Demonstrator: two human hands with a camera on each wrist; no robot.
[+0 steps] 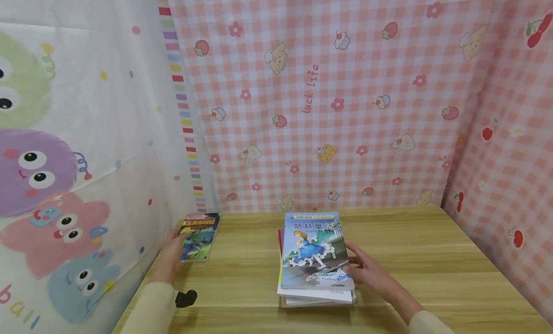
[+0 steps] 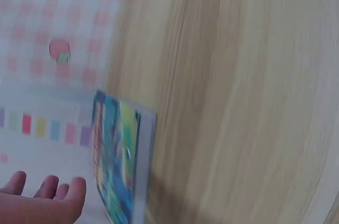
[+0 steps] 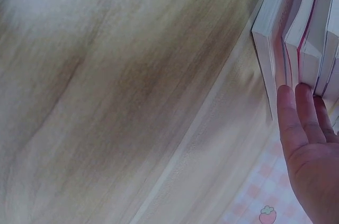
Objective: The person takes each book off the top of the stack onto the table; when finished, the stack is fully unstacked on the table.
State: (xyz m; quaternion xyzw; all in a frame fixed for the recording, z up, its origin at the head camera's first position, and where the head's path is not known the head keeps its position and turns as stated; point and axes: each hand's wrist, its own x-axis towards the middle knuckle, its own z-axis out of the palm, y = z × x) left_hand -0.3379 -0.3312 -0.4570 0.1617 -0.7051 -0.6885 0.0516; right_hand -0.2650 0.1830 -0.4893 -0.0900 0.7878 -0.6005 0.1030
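Observation:
In the head view a stack of several books lies at the middle of the table, topped by a blue-grey storybook (image 1: 317,252) with a girl in a blue dress on its cover. My right hand (image 1: 369,271) is at the stack's right side; in the right wrist view its straight fingers (image 3: 305,107) touch the page edges (image 3: 312,60). Far to the left, a colourful green and blue book (image 1: 199,240) lies by the table's left edge. Beside that book's left side is my left hand (image 1: 170,255), its fingers (image 2: 74,195) loosely bent and holding nothing in the left wrist view.
A wooden table (image 1: 402,247) carries the books. Behind it hangs a pink checked curtain (image 1: 319,108), and a white curtain with cartoon figures (image 1: 43,180) closes off the left side. A small black object (image 1: 186,298) is at the left sleeve's cuff.

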